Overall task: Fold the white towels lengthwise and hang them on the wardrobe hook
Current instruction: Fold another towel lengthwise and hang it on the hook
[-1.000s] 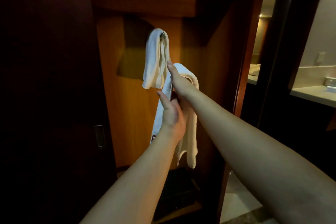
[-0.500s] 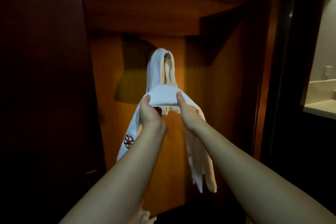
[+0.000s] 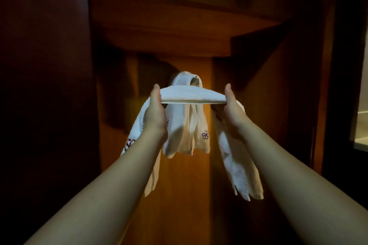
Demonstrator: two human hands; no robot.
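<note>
1. Plainly, the left hand (image 3: 154, 114) gripped one end of a stretched span of the held towel (image 3: 192, 96), thumb on top and fingers curled underneath it.
2. Opposite it, at 3 o'clock from the left one, the right hand (image 3: 231, 111) pinched the other end of that span the same way, thumb up and fingers tucked below.
3. Between the two hands the folded white cloth ran taut and nearly level, a narrow band with its thick edge facing the camera.
4. Past each hand the towel's loose ends dropped toward 6 o'clock: one beside the left forearm showing a red flower mark, the other hanging along the right forearm down to a ragged hem.
5. Just behind the span, toward 12 o'clock, a hanging towel (image 3: 186, 125) was already draped over the wardrobe hook (image 3: 196, 79), its folds falling between the two hands and bearing a small purple flower mark near its lower right edge.
6. Only the metal tip of the hook showed above that cloth; whether the held towel touched the hanging one could not be told.
7. Farther out, the wardrobe back panel (image 3: 179, 195) glowed orange-brown, a wooden shelf (image 3: 179, 16) crossed at 12 o'clock, and a dark door panel (image 3: 43, 85) filled the 9 o'clock side.
</note>
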